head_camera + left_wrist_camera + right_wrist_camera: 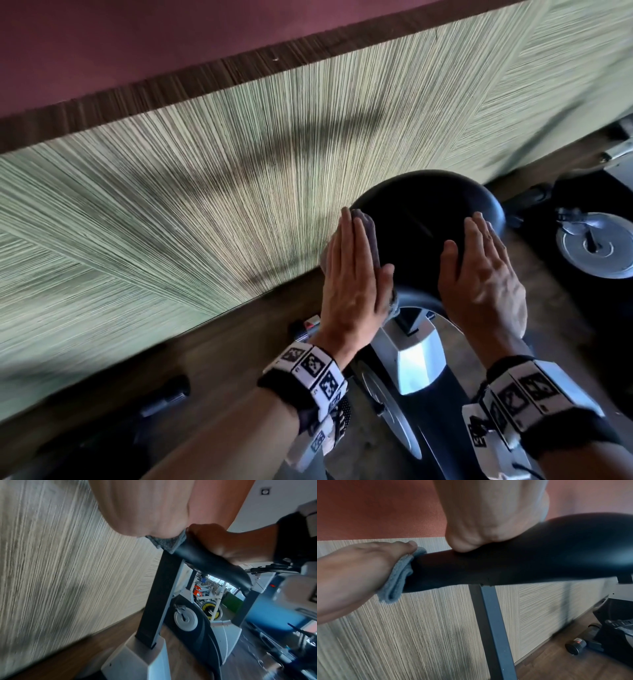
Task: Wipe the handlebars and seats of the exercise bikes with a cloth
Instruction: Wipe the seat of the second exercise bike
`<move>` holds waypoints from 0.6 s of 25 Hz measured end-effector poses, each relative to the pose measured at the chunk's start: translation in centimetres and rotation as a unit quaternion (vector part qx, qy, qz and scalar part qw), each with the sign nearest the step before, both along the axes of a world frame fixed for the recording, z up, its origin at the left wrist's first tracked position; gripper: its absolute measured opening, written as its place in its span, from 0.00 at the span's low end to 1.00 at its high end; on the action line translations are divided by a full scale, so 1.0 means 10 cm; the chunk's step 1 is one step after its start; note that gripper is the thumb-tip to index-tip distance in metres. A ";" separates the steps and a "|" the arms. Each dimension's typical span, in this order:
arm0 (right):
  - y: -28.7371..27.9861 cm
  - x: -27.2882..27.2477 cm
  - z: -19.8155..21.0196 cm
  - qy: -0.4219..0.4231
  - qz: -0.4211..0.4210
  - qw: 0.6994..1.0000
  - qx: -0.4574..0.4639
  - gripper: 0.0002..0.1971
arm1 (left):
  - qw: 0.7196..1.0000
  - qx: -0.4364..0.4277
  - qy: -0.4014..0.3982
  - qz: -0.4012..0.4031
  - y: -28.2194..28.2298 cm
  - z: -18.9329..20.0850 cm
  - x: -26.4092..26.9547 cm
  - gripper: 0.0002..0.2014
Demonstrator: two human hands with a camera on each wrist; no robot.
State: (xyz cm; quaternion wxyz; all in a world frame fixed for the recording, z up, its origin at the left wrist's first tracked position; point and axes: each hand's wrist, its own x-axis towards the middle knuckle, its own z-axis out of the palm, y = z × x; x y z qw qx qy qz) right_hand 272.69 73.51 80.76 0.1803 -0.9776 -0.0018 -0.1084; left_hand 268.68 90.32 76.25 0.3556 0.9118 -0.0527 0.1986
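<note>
Black seat (424, 219) points nose-toward-camera; flat left hand (352, 274) presses cloth (371, 236); right hand (483, 274) rests flat, released.

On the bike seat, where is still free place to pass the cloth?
Free: the seat middle, bordered by both hands, and its wide rear end. Crowded: the left edge, where the left hand presses the cloth, and the right edge under the right hand.

daylight, moderately bright. curved shadow on striped wall panel (205, 164). motion blur in all views, worst at edges. fisheye bending. glare on seat (573, 545).
</note>
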 end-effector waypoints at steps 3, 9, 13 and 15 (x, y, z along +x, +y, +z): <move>0.00 0.00 0.01 -0.001 0.000 1.000 0.005 0.32 | 0.999 -0.034 0.010 0.011 0.10 -0.01 0.26 0.30; 0.01 -0.01 0.02 0.000 0.002 1.000 0.003 0.31 | 0.991 -0.055 0.078 0.089 0.01 0.13 0.26 0.33; 0.01 0.00 -0.01 -0.007 0.004 1.000 0.004 0.31 | 0.999 0.029 0.031 -0.007 0.14 0.06 0.21 0.30; 0.00 0.02 -0.02 -0.011 0.006 1.000 0.007 0.29 | 0.993 -0.065 0.097 0.000 0.24 0.15 0.51 0.25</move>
